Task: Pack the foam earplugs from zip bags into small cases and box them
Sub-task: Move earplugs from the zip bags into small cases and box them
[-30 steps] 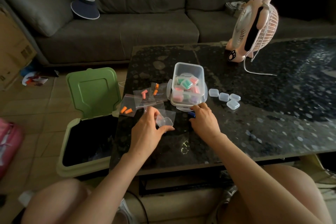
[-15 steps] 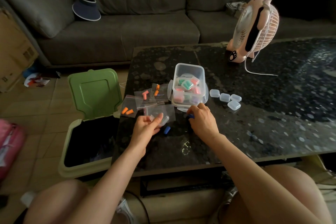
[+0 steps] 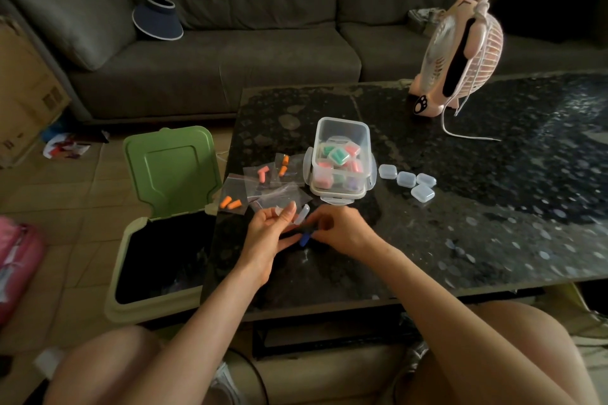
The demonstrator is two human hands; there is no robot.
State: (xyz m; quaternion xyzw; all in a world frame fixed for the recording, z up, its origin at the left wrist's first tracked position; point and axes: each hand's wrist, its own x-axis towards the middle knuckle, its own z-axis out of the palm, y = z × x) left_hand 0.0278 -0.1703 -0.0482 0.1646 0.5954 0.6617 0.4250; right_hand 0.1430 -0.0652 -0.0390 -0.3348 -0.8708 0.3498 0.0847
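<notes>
Near the front edge of the stone table (image 3: pixel 493 240) the left hand (image 3: pixel 266 233), holding a small case (image 3: pixel 301 214), meets the right hand (image 3: pixel 342 230), pinching a blue earplug (image 3: pixel 304 239). Just behind them, zip bags (image 3: pixel 263 186) and the clear storage box (image 3: pixel 340 158) block the way, with four loose cases (image 3: pixel 408 181) right of the box. Open tabletop runs rightward, up to the pink fan (image 3: pixel 460 52) and its cord (image 3: pixel 467 135). An open bin (image 3: pixel 171 171) stands against the table's left edge.

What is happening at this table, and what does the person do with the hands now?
A seated person is packing earplugs. The left hand holds a small clear case, and the right hand pinches a blue earplug beside it. Behind the hands, a clear box already holds several filled cases. Zip bags with orange and pink earplugs lie to its left, four empty cases to its right.
</notes>
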